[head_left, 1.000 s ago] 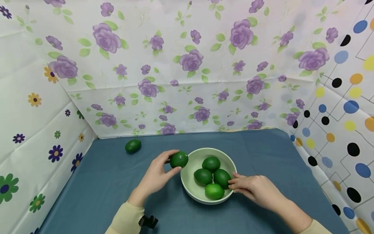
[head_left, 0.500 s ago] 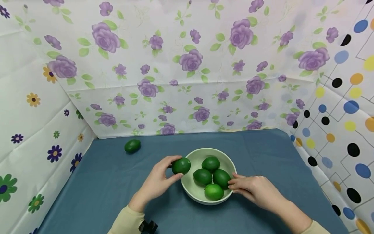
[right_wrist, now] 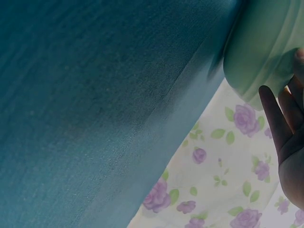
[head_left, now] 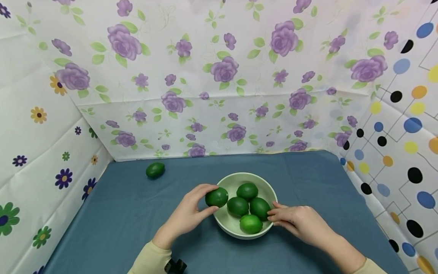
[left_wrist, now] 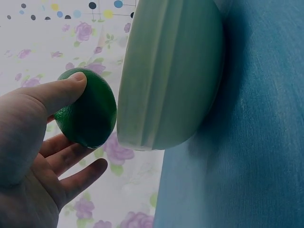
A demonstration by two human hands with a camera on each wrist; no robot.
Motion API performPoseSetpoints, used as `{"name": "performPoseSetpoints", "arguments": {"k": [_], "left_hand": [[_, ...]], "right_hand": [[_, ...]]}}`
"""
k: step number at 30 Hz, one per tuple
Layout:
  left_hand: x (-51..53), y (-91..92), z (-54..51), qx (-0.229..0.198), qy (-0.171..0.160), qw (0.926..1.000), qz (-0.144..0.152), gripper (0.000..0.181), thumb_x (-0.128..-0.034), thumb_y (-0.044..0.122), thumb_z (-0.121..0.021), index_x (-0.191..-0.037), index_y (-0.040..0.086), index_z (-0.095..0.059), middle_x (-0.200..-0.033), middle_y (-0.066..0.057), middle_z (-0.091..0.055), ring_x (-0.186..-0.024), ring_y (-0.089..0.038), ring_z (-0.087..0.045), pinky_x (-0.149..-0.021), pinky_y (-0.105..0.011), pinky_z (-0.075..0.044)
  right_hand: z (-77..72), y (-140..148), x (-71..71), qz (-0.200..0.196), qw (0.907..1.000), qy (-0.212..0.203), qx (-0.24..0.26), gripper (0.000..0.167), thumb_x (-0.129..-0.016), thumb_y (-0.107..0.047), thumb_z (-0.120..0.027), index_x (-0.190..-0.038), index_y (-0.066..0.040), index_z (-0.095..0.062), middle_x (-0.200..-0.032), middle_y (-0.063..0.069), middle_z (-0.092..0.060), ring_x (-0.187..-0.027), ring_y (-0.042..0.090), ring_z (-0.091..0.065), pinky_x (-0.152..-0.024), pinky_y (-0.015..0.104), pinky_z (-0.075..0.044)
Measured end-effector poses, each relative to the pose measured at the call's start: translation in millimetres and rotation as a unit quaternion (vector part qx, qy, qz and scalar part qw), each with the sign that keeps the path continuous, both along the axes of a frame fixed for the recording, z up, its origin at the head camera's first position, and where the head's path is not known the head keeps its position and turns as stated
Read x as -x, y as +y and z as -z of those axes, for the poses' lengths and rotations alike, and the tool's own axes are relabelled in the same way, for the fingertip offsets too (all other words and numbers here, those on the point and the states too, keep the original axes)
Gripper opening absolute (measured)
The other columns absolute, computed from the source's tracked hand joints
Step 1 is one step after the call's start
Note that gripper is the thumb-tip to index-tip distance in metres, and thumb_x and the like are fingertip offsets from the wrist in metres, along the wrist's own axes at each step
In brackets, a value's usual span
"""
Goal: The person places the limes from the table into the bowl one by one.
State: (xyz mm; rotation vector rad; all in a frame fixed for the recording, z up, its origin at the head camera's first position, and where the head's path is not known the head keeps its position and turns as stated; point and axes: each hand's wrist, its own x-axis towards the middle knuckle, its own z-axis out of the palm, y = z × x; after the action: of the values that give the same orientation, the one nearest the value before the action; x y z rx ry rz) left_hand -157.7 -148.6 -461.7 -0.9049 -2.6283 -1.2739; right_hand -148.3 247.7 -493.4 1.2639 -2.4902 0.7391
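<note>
My left hand (head_left: 187, 213) holds a dark green lime (head_left: 216, 197) between thumb and fingers, at the left rim of a pale green bowl (head_left: 224, 224). In the left wrist view, the thumb lies on top of that lime (left_wrist: 90, 114) and the other fingers are below it, beside the bowl's outer wall (left_wrist: 166, 80). Inside the bowl are several limes, including a brighter green lime (head_left: 251, 224) at the front. My right hand (head_left: 302, 222) grips the bowl's right rim; the right wrist view shows fingers (right_wrist: 273, 109) against its outer wall, partly cut off.
Another dark green lime (head_left: 155, 170) lies at the back left of the blue tablecloth (head_left: 119, 213). A floral sheet (head_left: 205, 76) closes off the back. Patterned sheets stand along the left and right sides. A small black device (head_left: 175, 265) is on the left wrist.
My left hand has moved right and slightly down with its lime, from outside the bowl's left edge to over the rim. The right hand and bowl stay put.
</note>
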Motion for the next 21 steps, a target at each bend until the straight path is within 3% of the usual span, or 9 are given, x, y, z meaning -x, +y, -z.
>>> {"name": "performPoseSetpoints", "arguments": {"k": [8,21], "left_hand": [[-0.8,5.7,-0.7,0.012,0.005,0.9997,0.019,0.058,-0.0987,0.023,-0.082,-0.152,0.022,-0.060,-0.145,0.004,-0.058,-0.126,-0.015,-0.064,-0.100,-0.036,-0.061],[-4.2,11.9,0.0,0.057,0.020,0.9973,0.041,0.057,-0.0992,0.025,-0.082,-0.152,0.026,-0.061,-0.145,0.003,-0.057,-0.126,-0.016,-0.063,-0.096,-0.040,-0.062]], "right_hand": [[0.2,0.5,0.5,-0.001,1.0000,-0.002,0.003,0.028,-0.097,-0.021,-0.083,-0.123,-0.031,-0.082,-0.125,-0.015,-0.076,-0.122,0.023,-0.072,-0.086,0.035,-0.066],[1.2,0.4,0.4,0.002,1.0000,-0.005,0.000,0.029,-0.097,-0.021,-0.083,-0.123,-0.033,-0.081,-0.126,-0.015,-0.076,-0.123,0.024,-0.072,-0.087,0.035,-0.066]]}}
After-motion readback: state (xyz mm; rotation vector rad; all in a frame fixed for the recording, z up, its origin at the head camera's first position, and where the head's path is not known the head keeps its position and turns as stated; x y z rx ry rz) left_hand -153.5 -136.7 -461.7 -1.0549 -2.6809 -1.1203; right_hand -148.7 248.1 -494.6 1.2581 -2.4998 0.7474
